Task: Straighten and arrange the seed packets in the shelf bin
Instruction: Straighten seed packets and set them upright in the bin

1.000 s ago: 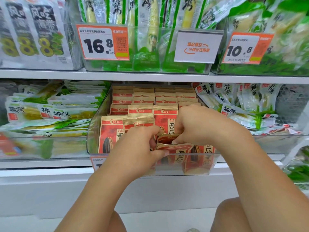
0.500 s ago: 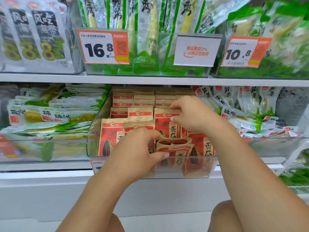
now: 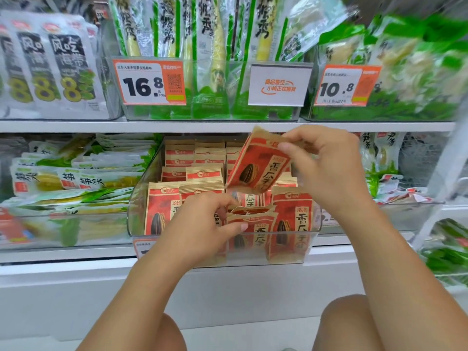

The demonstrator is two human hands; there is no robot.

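Head view, centre of the frame. The right hand [image 3: 326, 163] pinches the top edge of one seed packet [image 3: 258, 165] between thumb and fingers and holds it tilted above the clear shelf bin [image 3: 138, 198]; half a second earlier this hand was down among the back rows with no packet raised. The left hand [image 3: 202, 224] stays at the front row, thumb and fingers curled around the upper edge of a front packet [image 3: 250, 219], as before. The remaining seed packets [image 3: 195, 171] stand in rows inside the bin, the front centre ones leaning. Price tags [image 3: 149, 83] hang on the shelf above, upper left and upper right.
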